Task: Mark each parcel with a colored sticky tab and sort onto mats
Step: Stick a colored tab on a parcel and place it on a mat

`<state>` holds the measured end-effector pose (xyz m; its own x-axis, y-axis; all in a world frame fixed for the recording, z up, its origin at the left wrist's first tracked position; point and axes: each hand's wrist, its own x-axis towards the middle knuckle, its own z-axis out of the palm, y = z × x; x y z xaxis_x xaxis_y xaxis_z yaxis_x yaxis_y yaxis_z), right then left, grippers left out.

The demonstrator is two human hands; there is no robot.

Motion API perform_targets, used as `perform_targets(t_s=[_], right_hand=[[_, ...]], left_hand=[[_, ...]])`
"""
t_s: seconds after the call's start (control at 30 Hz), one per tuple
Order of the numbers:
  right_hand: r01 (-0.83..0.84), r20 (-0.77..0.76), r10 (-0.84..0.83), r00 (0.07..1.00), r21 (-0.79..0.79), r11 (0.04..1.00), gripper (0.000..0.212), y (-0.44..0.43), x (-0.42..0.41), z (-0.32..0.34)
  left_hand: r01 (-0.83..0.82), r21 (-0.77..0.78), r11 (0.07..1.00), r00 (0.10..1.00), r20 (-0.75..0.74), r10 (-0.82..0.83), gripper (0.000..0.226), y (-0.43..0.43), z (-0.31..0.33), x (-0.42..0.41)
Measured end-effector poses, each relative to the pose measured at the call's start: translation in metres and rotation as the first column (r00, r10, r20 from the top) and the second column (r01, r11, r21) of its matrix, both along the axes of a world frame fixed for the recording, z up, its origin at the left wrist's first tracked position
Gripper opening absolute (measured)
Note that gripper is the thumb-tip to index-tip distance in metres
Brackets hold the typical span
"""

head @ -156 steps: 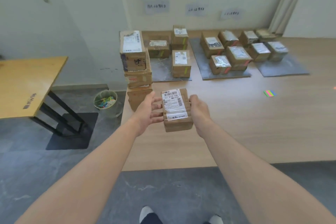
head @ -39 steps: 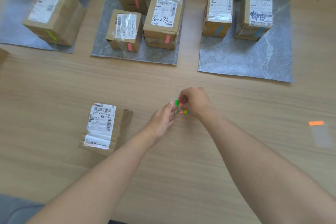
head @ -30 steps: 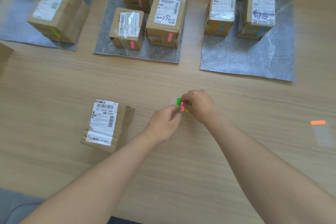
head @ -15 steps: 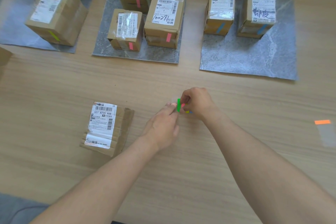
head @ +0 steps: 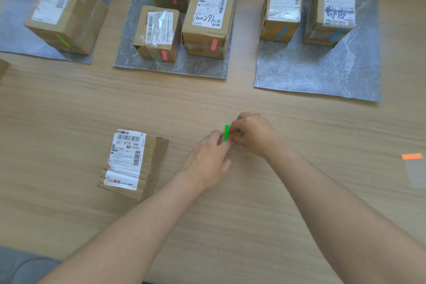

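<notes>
Green tab [head: 227,132]: is standing a little taller than half a second ago, peeling up off the pad [head: 238,134].
Left hand [head: 208,159]: grip is pinching the green tab's lower end.
Right hand [head: 251,132]: grip is curling round the pad, mostly hiding it.
Parcel [head: 131,161]: is lying label-up on the counter [head: 69,110], at nine o'clock from the hands.
Mats [head: 322,76]: three are sitting at twelve o'clock, carrying tabbed boxes [head: 207,18].

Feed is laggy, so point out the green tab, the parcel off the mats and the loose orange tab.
green tab [head: 226,132]: head view, middle of the strip.
parcel [head: 129,159]: head view, white label on its top.
orange tab [head: 412,156]: head view, middle of its orange end.
</notes>
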<state>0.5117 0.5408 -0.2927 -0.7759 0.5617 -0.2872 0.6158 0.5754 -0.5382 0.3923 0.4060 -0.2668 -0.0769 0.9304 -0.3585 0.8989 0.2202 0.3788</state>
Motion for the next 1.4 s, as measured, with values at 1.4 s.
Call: perform_targets(t_s=[1.4], right_hand=[[0.467, -0.554, -0.508, 0.660, -0.228, 0.854, 0.043, -0.209, -0.044, 0.085]], left_hand=[[-0.620, -0.180, 0.764, 0.352, 0.807, 0.475, 0.008, -0.131, 0.085, -0.098]])
